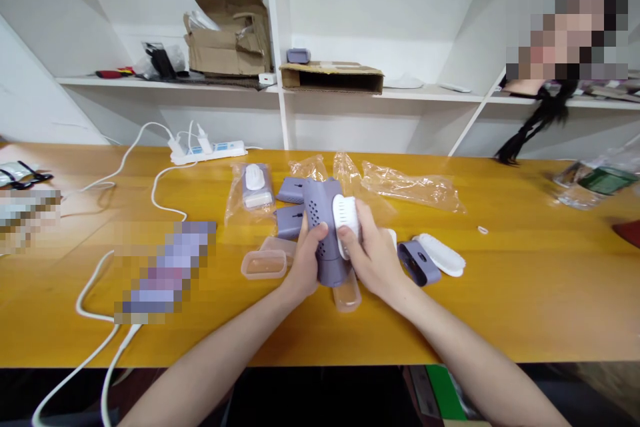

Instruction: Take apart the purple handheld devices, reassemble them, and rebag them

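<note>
My left hand is closed round a purple plastic housing with rows of round holes in its side. A white brush head with bristle-like ridges is gripped in my right hand, against the right side of the housing. Whether the two parts are joined I cannot tell. Just behind my left hand lie two purple shell pieces. Beneath the housing a clear plastic cup shows in part, and another clear cup sits to the left.
Right of my hands lie an open purple shell and a white oval pad. A bagged purple brush unit and clear plastic bags lie behind. At left are a charging phone, cables and a power strip.
</note>
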### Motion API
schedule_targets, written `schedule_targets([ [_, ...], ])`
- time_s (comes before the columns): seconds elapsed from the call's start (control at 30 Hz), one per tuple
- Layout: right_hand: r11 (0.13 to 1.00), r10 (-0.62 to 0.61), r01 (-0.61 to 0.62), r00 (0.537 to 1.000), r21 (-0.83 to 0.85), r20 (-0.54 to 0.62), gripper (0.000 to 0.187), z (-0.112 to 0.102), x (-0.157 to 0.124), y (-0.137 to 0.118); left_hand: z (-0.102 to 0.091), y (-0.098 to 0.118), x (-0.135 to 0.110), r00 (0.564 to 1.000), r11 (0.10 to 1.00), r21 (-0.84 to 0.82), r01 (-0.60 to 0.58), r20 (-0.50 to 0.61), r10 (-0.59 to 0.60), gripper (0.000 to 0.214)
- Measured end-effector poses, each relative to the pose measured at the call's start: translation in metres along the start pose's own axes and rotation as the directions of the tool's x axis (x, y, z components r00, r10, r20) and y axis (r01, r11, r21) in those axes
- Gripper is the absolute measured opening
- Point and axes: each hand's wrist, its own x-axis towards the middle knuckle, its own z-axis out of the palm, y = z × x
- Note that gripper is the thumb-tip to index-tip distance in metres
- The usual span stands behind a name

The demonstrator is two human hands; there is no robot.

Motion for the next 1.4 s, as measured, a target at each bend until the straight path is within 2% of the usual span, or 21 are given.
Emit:
schedule_targets([
  [0.1,0.99,-0.097,0.089,0.993,-0.11,-0.068,0.049,0.008,-0.002,0.002,0.003,0.005,0.002,0.999,1.0,0.011,0.002,-0.037,-0.002,0.054],
  [0.23,0.957,-0.237,0.196,0.954,-0.215,-0.184,0.05,0.015,-0.004,0.005,0.002,0.005,0.004,0.999,0.995,0.088,-0.038,-0.02,0.039,0.053],
  [0.4,0.922,-0.327,0.251,0.912,-0.295,-0.248,0.049,0.015,-0.004,0.006,-0.003,0.001,0.002,0.998,0.979,0.196,-0.05,-0.015,0.054,0.043],
  [0.5,0.922,-0.306,0.225,0.923,-0.316,-0.233,0.05,0.013,-0.003,0.005,-0.002,0.0,0.0,0.998,0.972,0.23,-0.053,-0.01,0.057,0.042],
  [0.67,0.951,-0.151,0.092,0.971,-0.296,-0.184,0.05,0.009,-0.001,0.0,0.003,0.002,-0.003,0.996,0.972,0.227,-0.058,-0.046,0.07,0.041],
  [0.8,0.968,-0.088,0.056,0.989,-0.246,-0.121,0.052,0.003,0.001,-0.004,0.004,0.001,-0.003,0.997,0.979,0.196,-0.05,-0.053,0.061,0.04],
  [1.03,0.973,-0.125,0.102,0.987,-0.206,-0.101,0.058,0.009,-0.003,-0.001,-0.003,0.001,0.003,0.999,0.994,0.113,-0.003,-0.044,0.008,0.045],
  [1.23,0.951,-0.245,0.197,0.951,-0.24,-0.19,0.054,0.014,-0.004,0.004,-0.002,0.005,0.003,1.0,0.988,0.155,0.016,-0.014,-0.014,0.051],
  [1.4,0.97,-0.133,0.087,0.972,-0.227,-0.196,0.049,0.008,0.001,-0.001,0.0,0.0,-0.001,0.997,0.976,0.215,-0.047,-0.046,0.058,0.046],
])
